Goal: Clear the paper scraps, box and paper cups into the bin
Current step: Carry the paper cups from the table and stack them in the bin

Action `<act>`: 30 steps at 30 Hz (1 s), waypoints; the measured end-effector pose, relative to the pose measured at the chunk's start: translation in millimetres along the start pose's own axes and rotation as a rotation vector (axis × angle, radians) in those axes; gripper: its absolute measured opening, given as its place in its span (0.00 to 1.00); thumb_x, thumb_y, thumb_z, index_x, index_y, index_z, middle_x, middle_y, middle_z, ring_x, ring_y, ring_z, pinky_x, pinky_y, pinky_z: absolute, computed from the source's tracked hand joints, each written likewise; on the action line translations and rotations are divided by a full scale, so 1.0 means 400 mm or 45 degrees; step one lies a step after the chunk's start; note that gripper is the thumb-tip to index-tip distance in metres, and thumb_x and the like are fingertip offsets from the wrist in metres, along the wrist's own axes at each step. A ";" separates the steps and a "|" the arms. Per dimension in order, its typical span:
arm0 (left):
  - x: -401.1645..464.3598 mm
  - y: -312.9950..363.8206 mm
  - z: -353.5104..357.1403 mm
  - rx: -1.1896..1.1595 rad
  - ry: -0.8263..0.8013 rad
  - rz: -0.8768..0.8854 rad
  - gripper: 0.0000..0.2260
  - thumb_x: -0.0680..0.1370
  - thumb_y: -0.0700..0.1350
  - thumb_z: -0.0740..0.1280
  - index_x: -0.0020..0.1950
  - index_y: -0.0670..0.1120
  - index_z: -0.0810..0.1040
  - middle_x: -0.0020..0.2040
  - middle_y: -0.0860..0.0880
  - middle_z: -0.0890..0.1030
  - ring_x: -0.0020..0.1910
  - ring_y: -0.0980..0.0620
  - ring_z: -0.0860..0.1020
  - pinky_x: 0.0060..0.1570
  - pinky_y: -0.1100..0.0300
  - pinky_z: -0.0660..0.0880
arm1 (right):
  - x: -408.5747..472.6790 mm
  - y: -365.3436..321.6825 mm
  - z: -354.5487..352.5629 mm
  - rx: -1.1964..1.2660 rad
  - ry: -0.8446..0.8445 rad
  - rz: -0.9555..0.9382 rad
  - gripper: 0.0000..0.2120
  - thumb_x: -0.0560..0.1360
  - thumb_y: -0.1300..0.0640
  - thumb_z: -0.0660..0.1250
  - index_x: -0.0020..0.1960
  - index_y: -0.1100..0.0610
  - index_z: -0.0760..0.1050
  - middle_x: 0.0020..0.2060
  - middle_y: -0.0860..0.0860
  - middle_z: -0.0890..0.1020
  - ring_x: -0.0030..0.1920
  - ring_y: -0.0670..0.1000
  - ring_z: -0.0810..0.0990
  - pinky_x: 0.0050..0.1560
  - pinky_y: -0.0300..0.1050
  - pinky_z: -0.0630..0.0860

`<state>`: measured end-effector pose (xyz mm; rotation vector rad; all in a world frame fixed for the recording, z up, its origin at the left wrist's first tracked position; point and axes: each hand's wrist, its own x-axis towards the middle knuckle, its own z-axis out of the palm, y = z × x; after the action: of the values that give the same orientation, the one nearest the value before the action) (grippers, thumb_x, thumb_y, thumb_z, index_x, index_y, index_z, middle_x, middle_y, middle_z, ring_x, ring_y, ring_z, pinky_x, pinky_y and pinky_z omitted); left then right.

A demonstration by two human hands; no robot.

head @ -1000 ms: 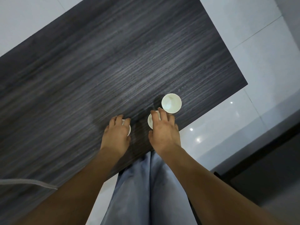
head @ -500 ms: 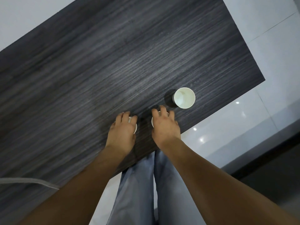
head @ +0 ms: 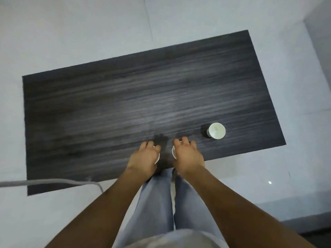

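- Head view, looking steeply down: dark wood-grain desk (head: 125, 104) on a pale tiled floor (head: 71, 33).
- Left hand (head: 144, 158) at the near edge of the desk, palm down, fingers curled over the top of a white paper cup (head: 157, 157); only a sliver of the cup's rim shows at the hand's right side. Reads as gripping the cup from above.
- Right hand (head: 188, 155) just right of the left one, same pose, fingers curled over a second white cup (head: 173, 151); part of its rim shows at the hand's left side.
- The two hands lie side by side, near each other but apart, a dark strip of desk between them. Picture is motion-blurred at the fingertips, so exact finger contact is unclear.
- Third paper cup (head: 216, 130) stands upright on the desk, right of and slightly farther than the right hand, near the right end, mouth open upward; no hand touches it.
- Grey cable (head: 53, 181) crosses the near left corner of the desk.
- Person's light blue trouser legs (head: 157, 203) below the desk's near edge, between the forearms.
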<state>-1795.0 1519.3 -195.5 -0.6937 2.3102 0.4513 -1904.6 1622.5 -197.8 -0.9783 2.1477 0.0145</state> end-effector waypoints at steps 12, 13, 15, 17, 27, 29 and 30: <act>-0.504 -0.146 0.005 -0.407 0.278 -0.455 0.24 0.75 0.41 0.67 0.70 0.47 0.65 0.66 0.46 0.66 0.67 0.45 0.64 0.60 0.49 0.72 | -0.271 -0.407 -0.048 -0.435 -0.157 -0.479 0.27 0.74 0.58 0.69 0.70 0.54 0.63 0.67 0.54 0.65 0.69 0.59 0.63 0.58 0.55 0.75; -0.536 -0.175 0.018 -0.432 0.309 -0.494 0.24 0.75 0.41 0.66 0.71 0.47 0.65 0.67 0.45 0.66 0.67 0.45 0.64 0.61 0.49 0.72 | -0.281 -0.450 -0.034 -0.464 -0.168 -0.517 0.28 0.74 0.57 0.70 0.70 0.54 0.63 0.67 0.54 0.65 0.69 0.59 0.63 0.58 0.55 0.75; -0.617 -0.254 0.057 -0.486 0.383 -0.600 0.26 0.76 0.42 0.66 0.73 0.47 0.63 0.68 0.45 0.66 0.68 0.45 0.64 0.62 0.51 0.72 | -0.304 -0.558 0.008 -0.520 -0.182 -0.612 0.27 0.74 0.56 0.70 0.69 0.53 0.64 0.67 0.53 0.66 0.68 0.59 0.63 0.59 0.55 0.74; -0.699 -0.346 0.102 -0.531 0.442 -0.697 0.29 0.76 0.44 0.67 0.75 0.47 0.59 0.69 0.45 0.66 0.68 0.45 0.64 0.61 0.53 0.71 | -0.324 -0.674 0.063 -0.570 -0.185 -0.697 0.25 0.73 0.56 0.70 0.67 0.53 0.65 0.65 0.53 0.67 0.67 0.58 0.64 0.58 0.54 0.74; -1.097 -0.875 0.339 -0.763 0.567 -0.988 0.25 0.76 0.50 0.66 0.71 0.48 0.65 0.68 0.48 0.67 0.67 0.47 0.64 0.55 0.53 0.75 | -0.458 -1.278 0.388 -0.617 -0.288 -0.990 0.25 0.73 0.52 0.70 0.67 0.54 0.66 0.63 0.54 0.69 0.65 0.58 0.67 0.54 0.51 0.73; -1.158 -0.963 0.367 -0.771 0.568 -1.023 0.22 0.76 0.50 0.66 0.68 0.48 0.69 0.67 0.48 0.67 0.66 0.48 0.65 0.53 0.54 0.74 | -0.478 -1.362 0.436 -0.588 -0.308 -1.025 0.24 0.73 0.51 0.70 0.66 0.54 0.66 0.62 0.54 0.69 0.63 0.58 0.68 0.53 0.51 0.73; -1.180 -1.000 0.376 -0.790 0.563 -1.039 0.21 0.75 0.50 0.66 0.67 0.48 0.69 0.66 0.48 0.67 0.66 0.48 0.65 0.53 0.54 0.75 | -0.482 -1.393 0.455 -0.589 -0.321 -1.033 0.25 0.73 0.51 0.70 0.66 0.54 0.66 0.61 0.54 0.69 0.63 0.58 0.68 0.53 0.51 0.73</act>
<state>-1185.7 1440.8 -28.2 -2.0960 1.9895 0.6589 -1346.7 1407.5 -45.2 -1.9412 1.4152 0.2324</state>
